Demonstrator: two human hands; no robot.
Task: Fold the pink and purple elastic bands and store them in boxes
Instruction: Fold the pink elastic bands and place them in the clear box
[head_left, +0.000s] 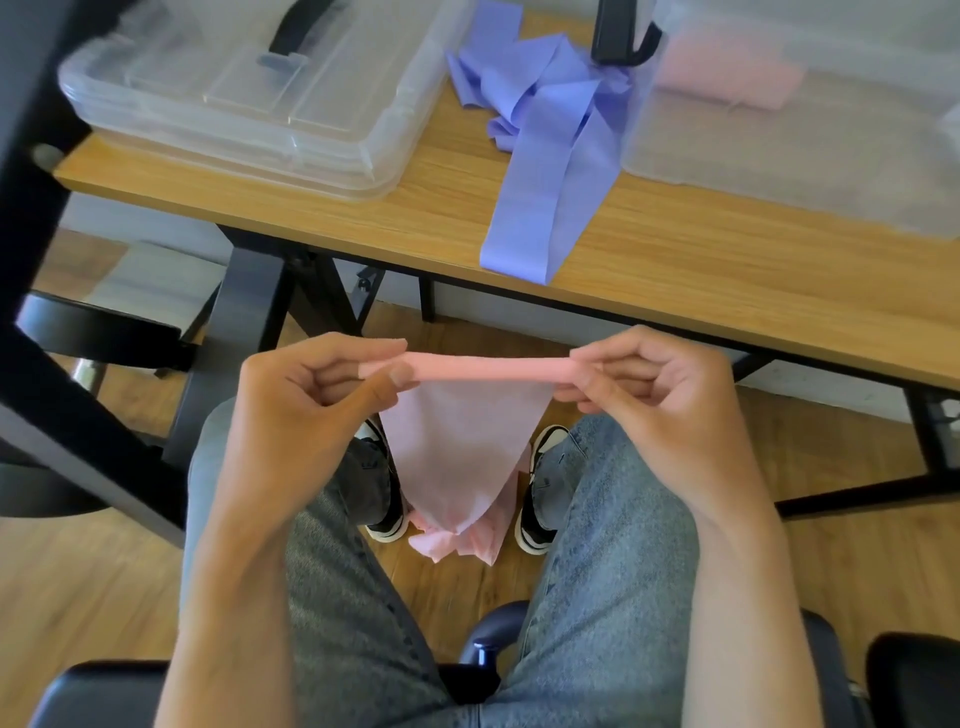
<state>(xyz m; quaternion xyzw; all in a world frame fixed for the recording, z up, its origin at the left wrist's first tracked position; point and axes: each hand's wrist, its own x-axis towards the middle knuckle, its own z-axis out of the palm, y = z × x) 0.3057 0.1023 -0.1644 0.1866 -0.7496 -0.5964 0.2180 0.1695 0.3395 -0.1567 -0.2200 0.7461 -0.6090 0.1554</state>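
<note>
A pink elastic band (460, 447) is stretched between my hands above my lap. My left hand (306, 405) pinches its left end and my right hand (660, 400) pinches its right end. The rest of the band hangs down between my knees, with its loose tail bunched on the floor by my shoes. A purple elastic band (545, 150) lies in a loose heap on the wooden table (727, 270), one strip reaching the front edge. A clear box (810, 156) at the right holds a folded pink band (727, 78).
A closed clear box with a black handle (249, 98) sits at the table's left. Black table legs and a chair base stand to the left. I sit in a black chair with armrests (914, 675) over a wooden floor.
</note>
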